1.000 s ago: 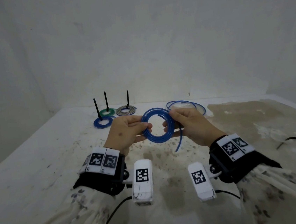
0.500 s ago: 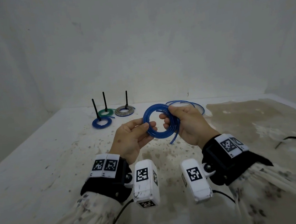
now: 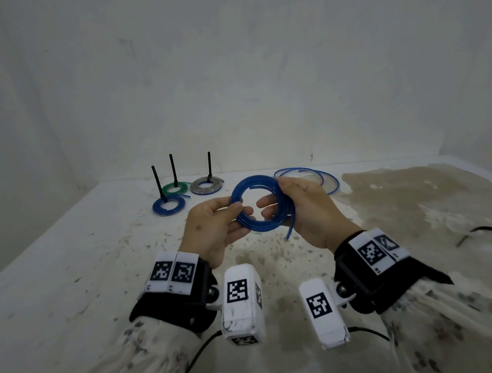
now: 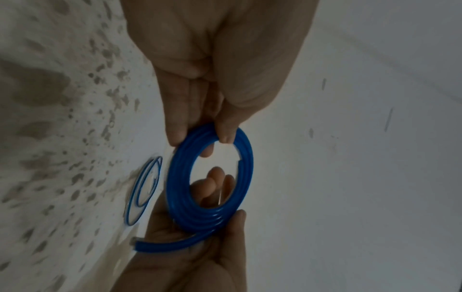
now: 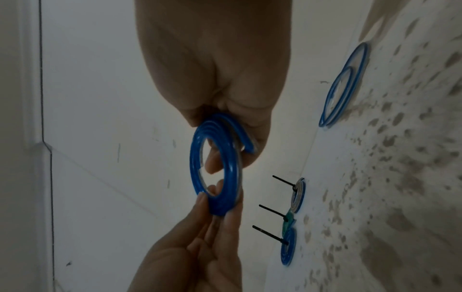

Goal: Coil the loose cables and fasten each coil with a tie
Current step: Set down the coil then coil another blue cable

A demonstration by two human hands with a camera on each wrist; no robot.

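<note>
Both hands hold a blue cable coil (image 3: 259, 207) in the air above the stained desk (image 3: 65, 266). The left hand (image 3: 213, 229) has its grip pinched on the coil's left side, thumb on top. The right hand (image 3: 311, 210) has its grip closed round the right side, where a loose cable end (image 3: 290, 230) hangs down. Three tied coils (image 3: 187, 192) lie near the far wall, a loose blue cable (image 3: 323, 178) lies beyond the hands, and a black tie (image 3: 486, 234) lies well apart at right.

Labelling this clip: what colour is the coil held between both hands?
Blue: the coil is translucent blue tubing. The left wrist view shows it best.
</note>
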